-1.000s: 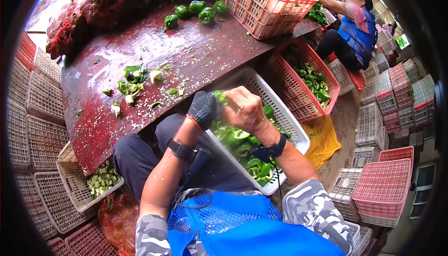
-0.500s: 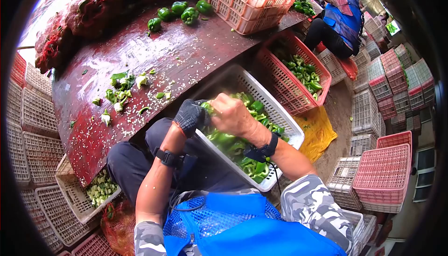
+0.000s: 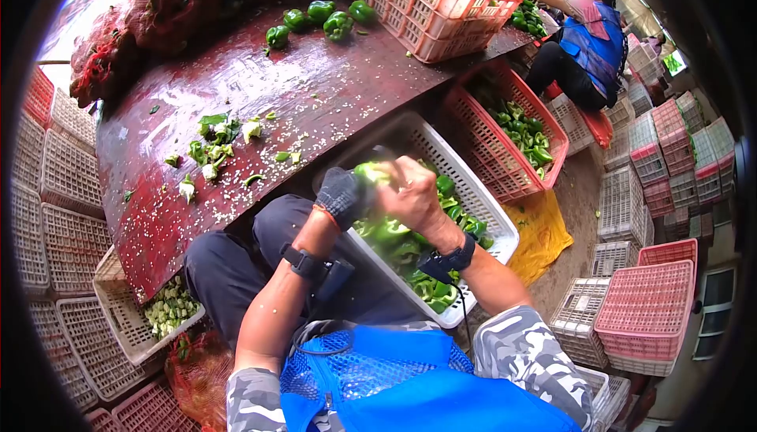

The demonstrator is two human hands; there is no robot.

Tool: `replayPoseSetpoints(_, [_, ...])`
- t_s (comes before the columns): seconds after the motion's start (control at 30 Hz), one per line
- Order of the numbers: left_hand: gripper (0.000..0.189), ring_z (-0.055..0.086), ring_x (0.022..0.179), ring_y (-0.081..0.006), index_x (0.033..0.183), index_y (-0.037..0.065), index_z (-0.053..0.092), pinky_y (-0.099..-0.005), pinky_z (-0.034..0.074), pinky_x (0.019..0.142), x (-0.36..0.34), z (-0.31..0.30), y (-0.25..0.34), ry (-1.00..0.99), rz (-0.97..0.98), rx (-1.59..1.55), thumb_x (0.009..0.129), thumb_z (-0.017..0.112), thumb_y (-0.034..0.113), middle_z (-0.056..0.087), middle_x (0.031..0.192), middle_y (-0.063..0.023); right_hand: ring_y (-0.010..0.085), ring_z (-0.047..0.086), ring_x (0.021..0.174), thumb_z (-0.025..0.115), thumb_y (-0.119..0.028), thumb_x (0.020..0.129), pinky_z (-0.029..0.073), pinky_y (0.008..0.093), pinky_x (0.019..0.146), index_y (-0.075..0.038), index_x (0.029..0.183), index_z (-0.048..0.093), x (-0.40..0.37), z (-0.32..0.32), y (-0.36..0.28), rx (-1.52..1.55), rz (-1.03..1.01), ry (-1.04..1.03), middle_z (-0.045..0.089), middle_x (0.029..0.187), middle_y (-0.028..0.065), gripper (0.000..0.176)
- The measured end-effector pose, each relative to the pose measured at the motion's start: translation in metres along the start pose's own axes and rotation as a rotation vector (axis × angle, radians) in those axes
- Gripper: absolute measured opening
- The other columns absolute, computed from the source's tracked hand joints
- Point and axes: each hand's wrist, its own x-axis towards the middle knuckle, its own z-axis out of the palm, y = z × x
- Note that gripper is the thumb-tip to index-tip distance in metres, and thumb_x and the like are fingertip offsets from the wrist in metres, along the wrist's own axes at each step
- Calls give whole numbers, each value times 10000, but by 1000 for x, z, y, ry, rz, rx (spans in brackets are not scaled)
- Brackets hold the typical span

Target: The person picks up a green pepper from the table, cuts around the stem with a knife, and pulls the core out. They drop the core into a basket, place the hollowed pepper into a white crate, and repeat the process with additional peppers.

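Observation:
Over a white crate [image 3: 502, 231] of green pepper pieces [image 3: 438, 290], both hands are close together. My left hand [image 3: 341, 195], in a dark grey glove, is curled against a green pepper [image 3: 374, 172] that blurs between the hands. My right hand [image 3: 412, 195] is bare and closed, its fingers smeared by motion; what it pinches is too blurred to make out. On the dark red table [image 3: 173, 227] lie pepper scraps [image 3: 211, 148], scattered seeds and several whole green peppers [image 3: 321, 12].
An orange crate [image 3: 434, 6] stands on the table, and a red crate [image 3: 544, 128] of peppers sits beyond the white one. Mesh sacks [image 3: 169, 6] lie at upper left. A co-worker in blue [image 3: 587, 42] sits at upper right. Stacked crates [image 3: 643, 306] line the right.
The whole view has shifted slightly, with table and crates further right. Both hands have moved a little apart, and more of the light green pepper shows between them.

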Motion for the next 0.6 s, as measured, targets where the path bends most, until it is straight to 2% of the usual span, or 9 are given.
replayPoseSetpoints(0.07, [238, 616, 599, -347, 656, 119, 656, -469, 440, 567, 0, 3, 3, 27, -81, -24, 770, 659, 327, 640, 666, -118, 309, 663, 717, 736, -67, 765, 532, 375, 636, 2, 942, 695, 3, 0, 2, -24, -52, 76, 664, 824, 149, 194])
replayPoseSetpoints(0.1, [208, 620, 621, -345, 687, 123, 654, -461, 449, 593, -1, 1, 0, -109, -66, 18, 770, 673, 312, 641, 676, -108, 305, 663, 710, 749, -72, 765, 530, 370, 632, 1, 939, 699, 4, -2, 3, 23, -5, 47, 665, 807, 145, 195])
replayPoseSetpoints(0.2, [187, 615, 626, -335, 669, 129, 641, -454, 445, 603, -3, -3, -3, -30, 40, -111, 762, 692, 284, 626, 658, -95, 270, 678, 719, 775, -82, 771, 535, 359, 637, 6, 969, 713, -1, -11, 4, 114, 110, -16, 695, 852, 143, 226])
replayPoseSetpoints(0.3, [159, 596, 602, -332, 661, 129, 639, -455, 429, 586, -5, 5, -14, 8, 217, -113, 746, 705, 247, 600, 626, -96, 84, 604, 568, 796, -114, 819, 491, 256, 527, -14, 1077, 730, -7, -23, 8, 483, 582, -180, 724, 847, 56, 284])
replayPoseSetpoints(0.4, [102, 589, 601, -370, 606, 108, 614, -453, 444, 582, 1, 9, -18, -13, 223, -335, 638, 692, 165, 599, 614, -135, 37, 540, 495, 806, -116, 827, 449, 212, 482, -23, 1073, 737, -10, -33, 10, 545, 660, -217, 696, 784, 21, 271])
replayPoseSetpoints(0.43, [102, 584, 606, -381, 607, 100, 605, -451, 446, 591, 1, 11, -14, 17, 179, -306, 647, 687, 144, 595, 617, -143, 90, 627, 603, 815, -130, 820, 515, 253, 569, -16, 1064, 737, -10, -35, 14, 547, 679, -234, 723, 844, 58, 281])
replayPoseSetpoints(0.47, [102, 584, 606, -381, 607, 100, 605, -451, 446, 591, 1, 19, -15, 16, 179, -310, 647, 687, 144, 595, 617, -143, 90, 627, 603, 815, -130, 820, 515, 253, 569, -16, 1064, 737, -12, -34, 17, 544, 683, -235, 723, 844, 58, 281])
replayPoseSetpoints(0.57, [167, 571, 571, -352, 635, 121, 613, -464, 410, 568, 4, 28, -16, 80, 251, -165, 724, 703, 229, 580, 598, -113, 205, 701, 904, 809, -143, 815, 551, 347, 795, -5, 1061, 730, -17, -25, 27, 229, 307, -124, 741, 976, 130, 293])
replayPoseSetpoints(0.6, [167, 571, 571, -352, 635, 121, 613, -464, 410, 568, 6, 24, -14, 81, 252, -167, 724, 703, 229, 580, 598, -113, 205, 701, 904, 809, -143, 815, 551, 347, 795, -5, 1061, 730, -18, -25, 27, 227, 307, -125, 741, 976, 130, 293])
